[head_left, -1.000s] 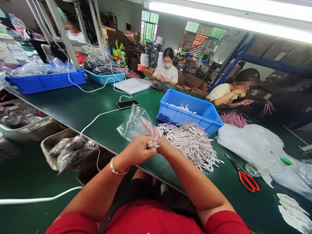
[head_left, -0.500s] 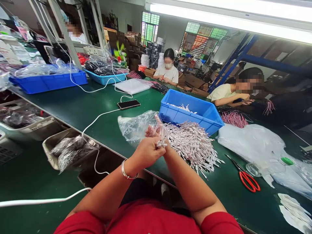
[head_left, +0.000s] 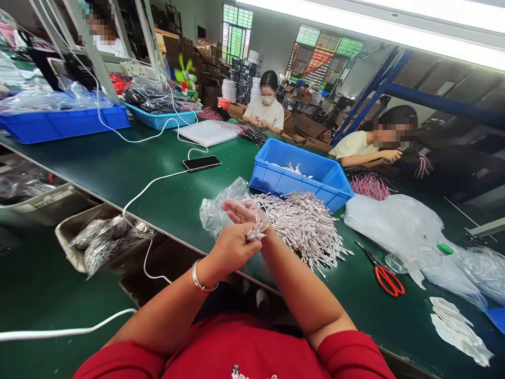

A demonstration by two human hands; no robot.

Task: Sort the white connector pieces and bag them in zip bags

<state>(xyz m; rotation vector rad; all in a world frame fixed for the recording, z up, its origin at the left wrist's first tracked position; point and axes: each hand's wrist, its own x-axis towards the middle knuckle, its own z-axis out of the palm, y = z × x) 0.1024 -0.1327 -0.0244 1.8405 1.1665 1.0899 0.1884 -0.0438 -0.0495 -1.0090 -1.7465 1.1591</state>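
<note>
My left hand (head_left: 236,246), with a silver bangle at its wrist, is closed on the gathered edge of a clear plastic bag (head_left: 216,210). Small white pieces (head_left: 258,231) show at its fingertips; whether they are connector ends or crumpled film is hard to make out. Beyond it, my right hand (head_left: 241,211) has its fingers stretched out to the left, against or inside the bag; I cannot tell which. Right beside my right forearm lies a large heap of short white cables (head_left: 305,226) on the green table (head_left: 153,195).
Behind the heap stands a blue bin (head_left: 302,184) with white cables inside. Red-handled scissors (head_left: 389,279), plastic bags (head_left: 394,221) and white gloves (head_left: 460,326) lie to the right. A phone (head_left: 202,163) on a white cord lies further back. Co-workers sit across the table.
The plastic bag has crumpled and sunk lower around my right hand. My right fingers have straightened and now show more clearly. My left hand keeps its grip. The whole view has shifted slightly.
</note>
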